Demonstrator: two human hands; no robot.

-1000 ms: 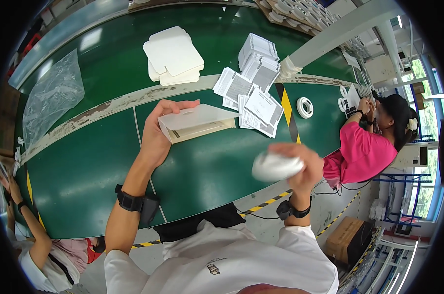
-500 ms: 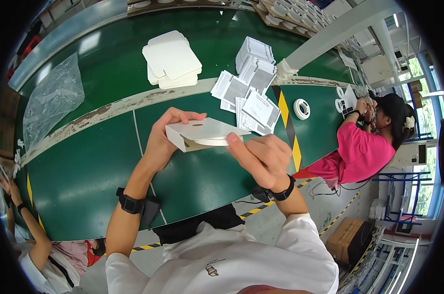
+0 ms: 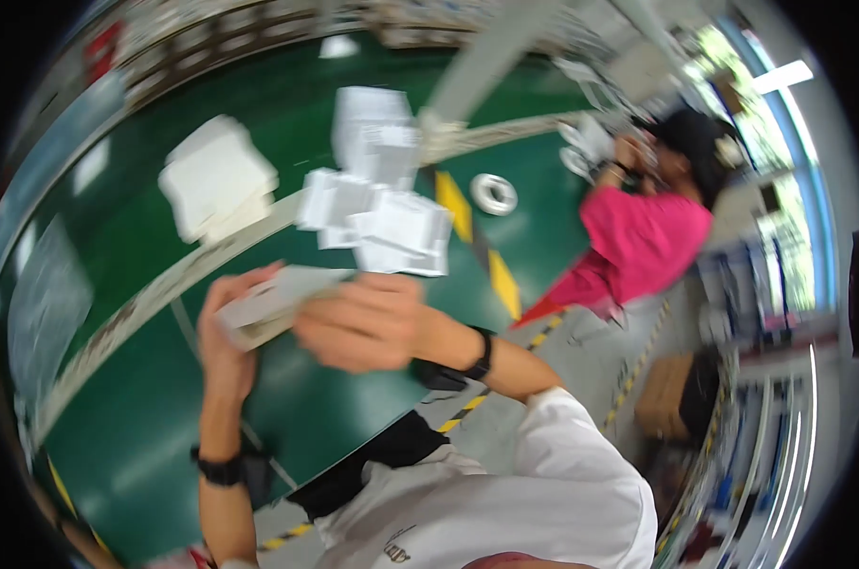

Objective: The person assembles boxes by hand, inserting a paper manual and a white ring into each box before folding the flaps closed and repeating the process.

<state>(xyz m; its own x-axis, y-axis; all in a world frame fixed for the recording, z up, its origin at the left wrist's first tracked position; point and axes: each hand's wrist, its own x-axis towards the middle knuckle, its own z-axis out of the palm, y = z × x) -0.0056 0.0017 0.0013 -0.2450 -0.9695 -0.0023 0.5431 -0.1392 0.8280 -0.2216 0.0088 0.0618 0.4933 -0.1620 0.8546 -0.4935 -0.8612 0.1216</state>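
Note:
My left hand is closed round the left end of a flat white cardboard box, held tilted above the green table. My right hand, smeared by motion, has its fingers curled over the box's right end. What those fingers pinch is hidden, and the white disc seen there earlier does not show. Beyond my hands lie overlapping printed leaflets, with a taller leaflet stack behind them. A stack of flat white card blanks sits farther left.
On the right of the yellow-black tape lies a white ring. A co-worker in pink sits beyond it. A grey post rises behind the leaflets; clear plastic film is at far left.
My view has swung, so the table's things sit farther left. My right hand has moved in over the box's open end, covering where the white disc stuck out.

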